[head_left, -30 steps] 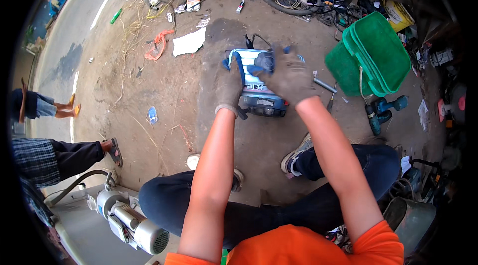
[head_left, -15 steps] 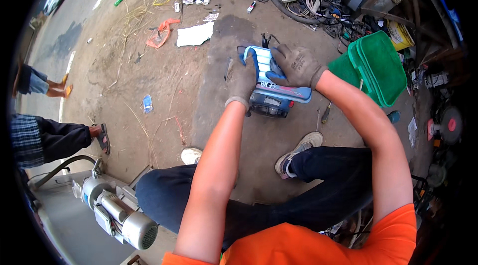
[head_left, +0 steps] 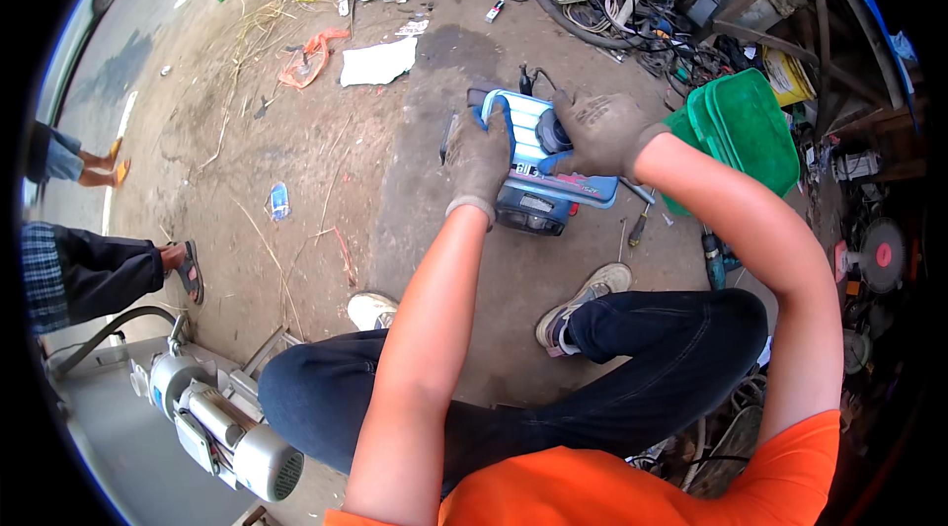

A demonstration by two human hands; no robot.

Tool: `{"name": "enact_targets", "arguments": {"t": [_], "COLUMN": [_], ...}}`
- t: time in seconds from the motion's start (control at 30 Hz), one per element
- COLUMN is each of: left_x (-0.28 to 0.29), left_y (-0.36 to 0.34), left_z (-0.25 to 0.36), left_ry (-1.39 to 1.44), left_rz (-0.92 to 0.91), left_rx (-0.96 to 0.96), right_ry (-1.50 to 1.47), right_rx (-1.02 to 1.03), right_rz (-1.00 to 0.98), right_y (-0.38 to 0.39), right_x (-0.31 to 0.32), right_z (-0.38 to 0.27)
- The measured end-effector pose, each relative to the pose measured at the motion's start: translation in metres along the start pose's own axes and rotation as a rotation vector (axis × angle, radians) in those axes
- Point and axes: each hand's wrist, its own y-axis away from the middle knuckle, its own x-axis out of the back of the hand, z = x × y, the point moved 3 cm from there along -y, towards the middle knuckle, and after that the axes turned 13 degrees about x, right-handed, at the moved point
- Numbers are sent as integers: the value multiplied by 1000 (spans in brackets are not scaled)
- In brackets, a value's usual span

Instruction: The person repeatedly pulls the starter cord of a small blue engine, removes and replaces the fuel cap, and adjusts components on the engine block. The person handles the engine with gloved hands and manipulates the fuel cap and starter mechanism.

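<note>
A blue power tool (head_left: 538, 213) with a cord rests on the ground before my feet. Its upper side carries a pale, ribbed plate (head_left: 528, 109), and a dark round part (head_left: 555, 132) sits on it. My left hand (head_left: 481, 153), in a grey-brown glove with blue fingertips, is closed around the tool's left edge, thumb on the plate. My right hand (head_left: 604, 135), gloved alike, grips the right side beside the dark round part. Its thumb presses near the blue edge strip; its other fingertips are partly hidden.
A screwdriver (head_left: 639, 226) and a teal-and-black drill (head_left: 714, 259) lie to the right. Beyond stands a green plastic container (head_left: 743, 136), near heaped scrap and cables (head_left: 592, 22). A grey electric motor (head_left: 237, 427) is at lower left. Another person's sandalled foot (head_left: 191, 271) shows at left.
My right hand has shifted slightly right, uncovering the dark round part. My left hand keeps its hold. The view has turned a little, bringing the drill into sight.
</note>
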Motion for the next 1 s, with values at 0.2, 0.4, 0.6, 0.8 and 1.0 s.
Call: {"name": "enact_targets", "arguments": {"t": [0.2, 0.4, 0.6, 0.8, 1.0], "left_x": [4, -1, 0, -3, -4], "left_y": [4, 0, 0, 0, -2], "left_z": [6, -1, -2, -2, -7], "left_ry": [22, 28, 47, 35, 80], "left_rz": [-45, -68, -59, -79, -46], "left_rx": [42, 55, 27, 33, 7], "right_ry": [-89, -88, -171, 26, -103], "right_rx": [-6, 87, -108, 282, -94], "right_rz": [-16, 101, 105, 410, 117], "right_y": [-7, -8, -4, -4, -5], "right_x": [-7, -18, -12, -27, -13], "right_z": [10, 19, 12, 25, 7]}}
